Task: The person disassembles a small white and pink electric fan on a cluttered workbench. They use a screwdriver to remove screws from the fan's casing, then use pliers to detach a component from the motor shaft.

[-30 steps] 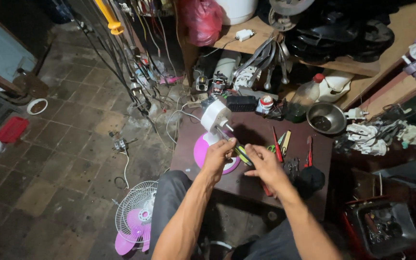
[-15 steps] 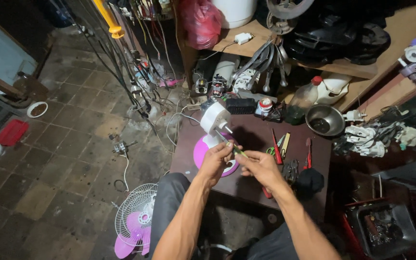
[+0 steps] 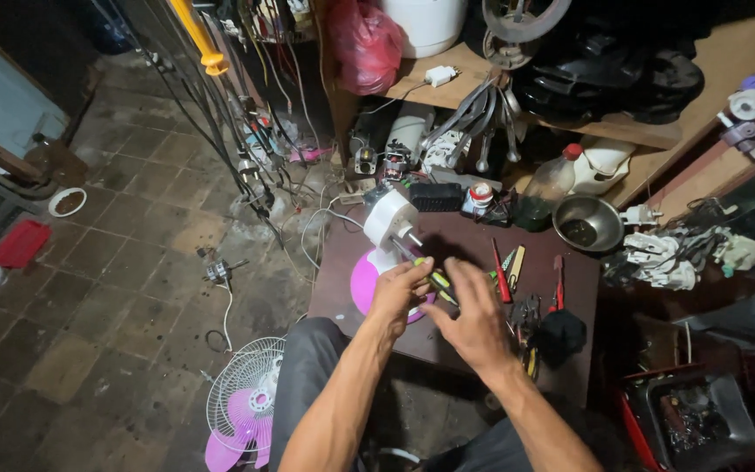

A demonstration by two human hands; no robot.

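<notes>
The left hand is curled closed around a screwdriver with a yellow-green and black handle, gripping it low over the dark brown worktop. The right hand hovers just beside it with fingers spread and loose; whether it touches the handle cannot be told. Directly ahead of the left hand stands a small white fan motor housing with a bare metal shaft, mounted on a round pink plastic base that lies partly under the left hand's knuckles. Just beyond the right hand lie a red-handled screwdriver and a second red-handled tool, with a crumpled black cloth close to its right. Farther off on that side sits a round steel bowl. Down on the tiled floor, below the left forearm, rests a white wire fan guard with pink blades
</notes>
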